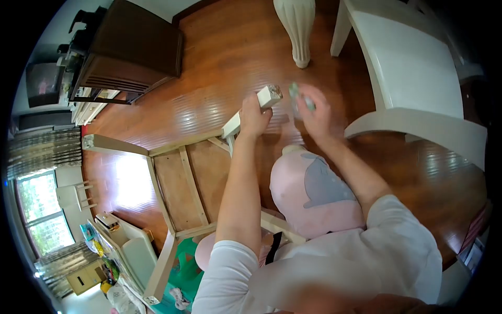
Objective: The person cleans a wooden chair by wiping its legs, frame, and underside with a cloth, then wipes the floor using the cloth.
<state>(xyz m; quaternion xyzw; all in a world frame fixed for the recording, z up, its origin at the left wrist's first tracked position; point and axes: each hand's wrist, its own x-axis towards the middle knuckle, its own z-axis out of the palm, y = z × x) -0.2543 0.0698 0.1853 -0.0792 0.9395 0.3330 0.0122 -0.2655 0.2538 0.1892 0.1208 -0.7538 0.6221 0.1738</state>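
Note:
An overturned white chair or stool frame (188, 183) lies across the person's lap, its wooden underside facing up. My left hand (253, 118) is wrapped round one white leg (270, 96), just below its worn end. To the right of that end, my right hand (315, 111) is closed on a small pale green and white object (294, 93), blurred by motion; what it is cannot be made out. The object is apart from the leg end.
A white chair (413, 63) stands at the right. A fluted white table leg (298, 31) is at the top. Left are a dark wooden cabinet (130, 42) and a cluttered table (138, 256). A green bag (188, 269) lies below the frame.

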